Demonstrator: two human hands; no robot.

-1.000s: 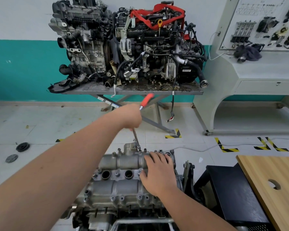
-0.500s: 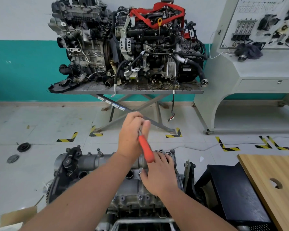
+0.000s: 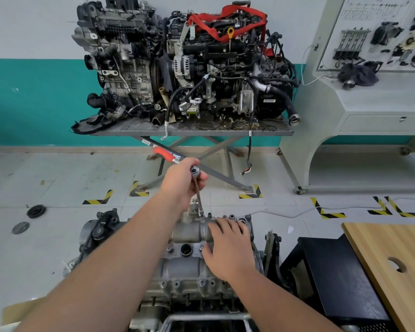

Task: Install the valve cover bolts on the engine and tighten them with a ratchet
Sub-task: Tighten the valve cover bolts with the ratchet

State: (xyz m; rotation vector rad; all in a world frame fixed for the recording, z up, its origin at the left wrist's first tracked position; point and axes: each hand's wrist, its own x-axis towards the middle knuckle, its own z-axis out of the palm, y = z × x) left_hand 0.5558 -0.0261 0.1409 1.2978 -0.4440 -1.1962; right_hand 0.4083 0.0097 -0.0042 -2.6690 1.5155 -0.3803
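Note:
The grey valve cover [image 3: 189, 267] tops the engine at the bottom centre, with small bolts [image 3: 202, 282] along its edges. My left hand [image 3: 183, 182] grips a ratchet [image 3: 195, 170] by its head; its red handle [image 3: 163, 153] points up and left. A long extension [image 3: 198, 200] runs down from the ratchet head to a bolt [image 3: 202, 216] at the cover's far edge. My right hand [image 3: 228, 250] lies flat on the cover's right part, fingers spread toward the far edge.
Two large engines [image 3: 177, 63] sit on a grey lift table [image 3: 192, 131] ahead. A wooden tabletop [image 3: 393, 264] and a black cabinet [image 3: 338, 279] stand at the right. Black discs [image 3: 35, 211] lie on the floor at the left. A grey display bench [image 3: 374, 101] is at the back right.
My left hand has swung the ratchet handle round from pointing toward me to pointing up and left, while the extension stays on the far-edge bolt. My right hand has not moved.

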